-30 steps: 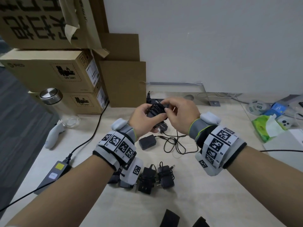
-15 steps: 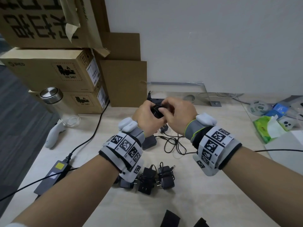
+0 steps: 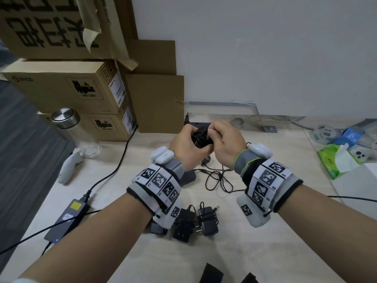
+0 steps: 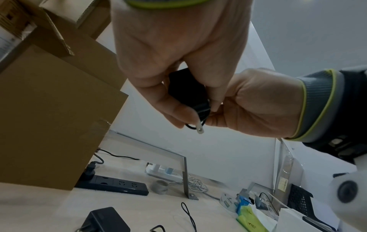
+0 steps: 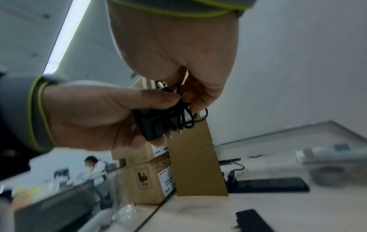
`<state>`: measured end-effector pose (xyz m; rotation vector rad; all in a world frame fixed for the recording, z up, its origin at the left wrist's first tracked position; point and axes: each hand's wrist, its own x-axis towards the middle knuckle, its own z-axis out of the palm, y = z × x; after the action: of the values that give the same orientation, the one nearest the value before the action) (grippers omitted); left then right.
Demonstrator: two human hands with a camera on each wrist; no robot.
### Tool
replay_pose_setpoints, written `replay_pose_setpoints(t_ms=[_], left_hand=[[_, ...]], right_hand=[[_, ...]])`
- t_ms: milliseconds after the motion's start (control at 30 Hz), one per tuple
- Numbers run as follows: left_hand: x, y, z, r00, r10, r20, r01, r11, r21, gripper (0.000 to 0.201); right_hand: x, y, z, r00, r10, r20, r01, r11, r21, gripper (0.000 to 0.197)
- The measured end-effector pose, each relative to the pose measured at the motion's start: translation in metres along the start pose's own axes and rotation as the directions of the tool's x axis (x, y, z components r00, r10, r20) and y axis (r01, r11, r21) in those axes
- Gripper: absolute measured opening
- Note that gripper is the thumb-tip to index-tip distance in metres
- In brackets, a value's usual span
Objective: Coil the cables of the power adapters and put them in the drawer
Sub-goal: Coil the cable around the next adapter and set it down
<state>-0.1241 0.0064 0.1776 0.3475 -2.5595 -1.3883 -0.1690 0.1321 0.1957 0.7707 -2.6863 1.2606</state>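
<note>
Above the far middle of the desk, my left hand [image 3: 186, 146] grips a small black power adapter [image 3: 201, 137] with its thin cable bundled on it. My right hand [image 3: 225, 142] pinches the cable loops [image 5: 188, 116] against the adapter [image 5: 157, 124]. A metal plug prong [image 4: 199, 128] sticks out below my fingers. Two coiled adapters [image 3: 184, 223] [image 3: 208, 219] lie near the front, by my left wrist. Another adapter [image 3: 188, 177] sits under my left wrist with its loose cable [image 3: 218, 180] spread on the desk. No drawer is in view.
Stacked cardboard boxes [image 3: 67, 92] fill the back left, with a steel-lidded glass bottle [image 3: 71, 129] and a white controller [image 3: 69, 168] before them. A grey power brick [image 3: 67, 217] and its cord lie front left. A black power strip [image 4: 113, 185] sits at the back; green tissue pack [image 3: 334, 160] right.
Both hands have closed in around the held adapter and lifted it slightly farther away; the right fingers have shifted over the cable bundle. The adapters on the desk have not moved.
</note>
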Motion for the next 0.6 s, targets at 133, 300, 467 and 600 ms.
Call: replay_pose_setpoints(t_ms=[133,300,467,600], left_hand=[[0.001,-0.006,0.001,1.0,-0.018,-0.002,0.018,1.0,-0.024,0.046],[0.0,-0.013,0.003,1.0,-0.027,0.001,0.027,1.0,0.007,0.041],[-0.005,-0.015,0.008,1.0,-0.005,0.008,0.005,0.999,0.041,0.041],[-0.012,-0.022,0.016,0.997,-0.055,0.053,0.055,0.998,-0.002,0.043]], right_hand=[[-0.003,-0.002,0.001,0.991,0.135,-0.006,-0.131,0.966,0.224,0.009],[-0.014,-0.002,0.001,0.997,0.081,0.003,-0.08,0.978,0.192,0.022],[-0.022,0.01,0.004,0.992,-0.121,-0.029,0.121,0.992,0.025,0.024],[-0.026,0.016,0.005,0.991,-0.131,0.022,0.13,0.991,0.018,0.017]])
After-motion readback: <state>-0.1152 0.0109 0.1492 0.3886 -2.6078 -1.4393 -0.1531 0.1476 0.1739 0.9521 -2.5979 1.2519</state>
